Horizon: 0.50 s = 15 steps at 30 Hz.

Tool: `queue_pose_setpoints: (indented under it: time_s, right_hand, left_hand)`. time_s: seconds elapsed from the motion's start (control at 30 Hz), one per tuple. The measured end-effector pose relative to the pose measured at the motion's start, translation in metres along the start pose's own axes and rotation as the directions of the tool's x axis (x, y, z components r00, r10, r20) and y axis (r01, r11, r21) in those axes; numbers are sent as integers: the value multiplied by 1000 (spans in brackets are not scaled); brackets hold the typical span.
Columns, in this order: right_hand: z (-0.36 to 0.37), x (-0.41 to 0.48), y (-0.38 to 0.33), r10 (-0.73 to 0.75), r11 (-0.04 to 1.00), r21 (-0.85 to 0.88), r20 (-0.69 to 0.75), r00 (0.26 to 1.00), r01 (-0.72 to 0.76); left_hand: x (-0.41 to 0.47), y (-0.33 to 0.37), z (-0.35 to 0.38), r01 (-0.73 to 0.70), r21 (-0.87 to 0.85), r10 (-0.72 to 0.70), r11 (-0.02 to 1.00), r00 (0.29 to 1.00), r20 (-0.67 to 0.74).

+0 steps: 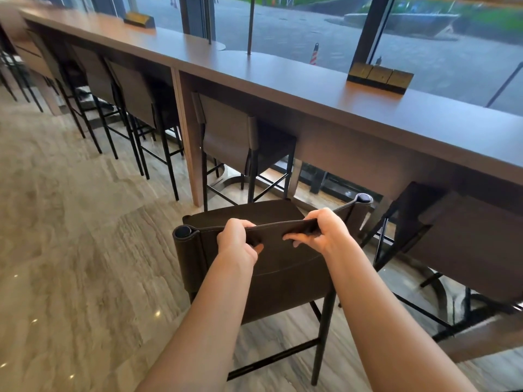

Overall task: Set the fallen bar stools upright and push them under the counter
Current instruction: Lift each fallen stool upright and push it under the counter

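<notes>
A dark brown bar stool (283, 267) stands upright on the floor just in front of me, its seat facing the long brown counter (311, 89) and still outside it. My left hand (237, 240) and my right hand (322, 229) both grip the top edge of its backrest, side by side. Its black legs and footrest bar show below my forearms.
Other stools are tucked under the counter: one (235, 137) straight ahead, one (467, 244) to the right, several (119, 89) further left. Power socket blocks (379, 77) sit on the counter top. A counter support panel (188, 137) stands ahead on the left. Pale stone floor (70, 236) spreads left.
</notes>
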State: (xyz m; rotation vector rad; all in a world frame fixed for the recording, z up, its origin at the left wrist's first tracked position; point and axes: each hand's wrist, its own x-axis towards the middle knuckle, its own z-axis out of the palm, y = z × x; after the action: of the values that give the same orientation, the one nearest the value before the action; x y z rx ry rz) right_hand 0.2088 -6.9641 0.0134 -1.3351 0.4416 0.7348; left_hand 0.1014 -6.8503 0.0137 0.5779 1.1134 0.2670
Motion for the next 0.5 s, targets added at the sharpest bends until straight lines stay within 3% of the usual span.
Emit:
queue_pose_setpoints:
  time_s: [0.4,0.5]
  right_hand:
    - [36,35,-32,32,999,12,89,996,-33]
    - [48,46,-41,16,998,-70,133,991,-6]
  left_hand:
    - [23,49,25,-9,19,8,1000,999,31]
    - [32,57,29,-20,4,20,1000,999,44]
